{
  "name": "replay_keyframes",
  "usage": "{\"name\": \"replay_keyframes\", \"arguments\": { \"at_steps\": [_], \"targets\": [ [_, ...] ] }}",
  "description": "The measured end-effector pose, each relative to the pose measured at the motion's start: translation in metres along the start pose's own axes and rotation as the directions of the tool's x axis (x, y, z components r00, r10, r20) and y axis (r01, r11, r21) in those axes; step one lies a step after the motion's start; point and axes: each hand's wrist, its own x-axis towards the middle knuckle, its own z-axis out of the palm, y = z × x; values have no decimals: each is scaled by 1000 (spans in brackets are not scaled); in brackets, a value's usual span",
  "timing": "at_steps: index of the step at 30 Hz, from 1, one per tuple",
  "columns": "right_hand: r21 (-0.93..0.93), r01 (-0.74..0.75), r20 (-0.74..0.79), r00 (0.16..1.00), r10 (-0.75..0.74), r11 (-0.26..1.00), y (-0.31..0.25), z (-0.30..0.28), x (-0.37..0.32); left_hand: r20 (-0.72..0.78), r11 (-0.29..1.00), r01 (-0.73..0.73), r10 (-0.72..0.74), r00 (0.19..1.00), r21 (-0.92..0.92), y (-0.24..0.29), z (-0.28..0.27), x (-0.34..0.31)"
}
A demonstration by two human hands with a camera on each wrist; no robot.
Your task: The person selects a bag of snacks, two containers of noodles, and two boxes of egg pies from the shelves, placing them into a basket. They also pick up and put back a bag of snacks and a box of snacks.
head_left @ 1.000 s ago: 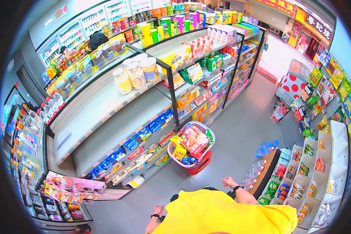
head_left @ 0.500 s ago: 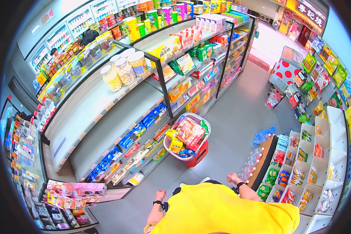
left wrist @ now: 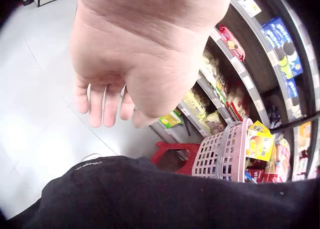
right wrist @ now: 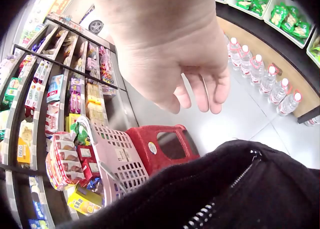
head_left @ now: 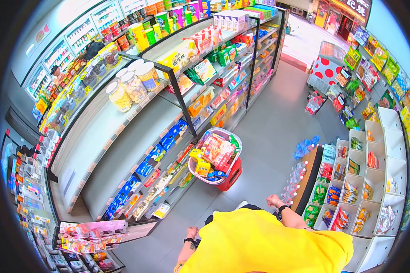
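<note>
My left hand point(head_left: 192, 232) hangs beside the yellow shirt, holding nothing. In the left wrist view its fingers point(left wrist: 110, 106) droop loosely above the grey floor. My right hand point(head_left: 274, 200) is also free, its fingers point(right wrist: 201, 91) loosely bent, close to the row of water bottles point(head_left: 296, 177) in the head view. Ahead of me, a pale pink shopping basket point(right wrist: 120, 154) rests on a red stool point(right wrist: 145, 144) by the shelf. It is full of packets, among them a yellow box point(head_left: 202, 166) and a red-and-white pack point(head_left: 218, 150). Both hands are apart from the basket.
A long shelf unit point(head_left: 182, 98) runs along the left, with jars point(head_left: 134, 88) on its upper board and blue packs point(head_left: 123, 196) lower down. White bins point(head_left: 351, 191) of snacks line the right. Further off stands a red-dotted cover point(head_left: 324, 73) near the street opening.
The head view has turned a little, so the shelves and basket sit further left and higher. Both hands have shifted slightly beside the body; neither has taken anything.
</note>
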Motion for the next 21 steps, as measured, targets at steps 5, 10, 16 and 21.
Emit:
{"name": "replay_keyframes", "arguments": {
  "at_steps": [5,10,16,21],
  "targets": [
    [0,15,-4,1000,-15,1000,4,4,-4,-23,999,40,-40,999,-14,22,-1,-16],
    [86,26,-49,999,-22,996,3,15,-18,3,998,59,-59,998,26,36,0,-10],
    [94,11,-55,998,-6,996,13,13,-24,32,999,-11,10,999,46,36,-1,11],
    [91,-7,-35,999,10,996,15,9,-28,22,997,12,-14,1000,76,32,-5,16]
  ]
}}
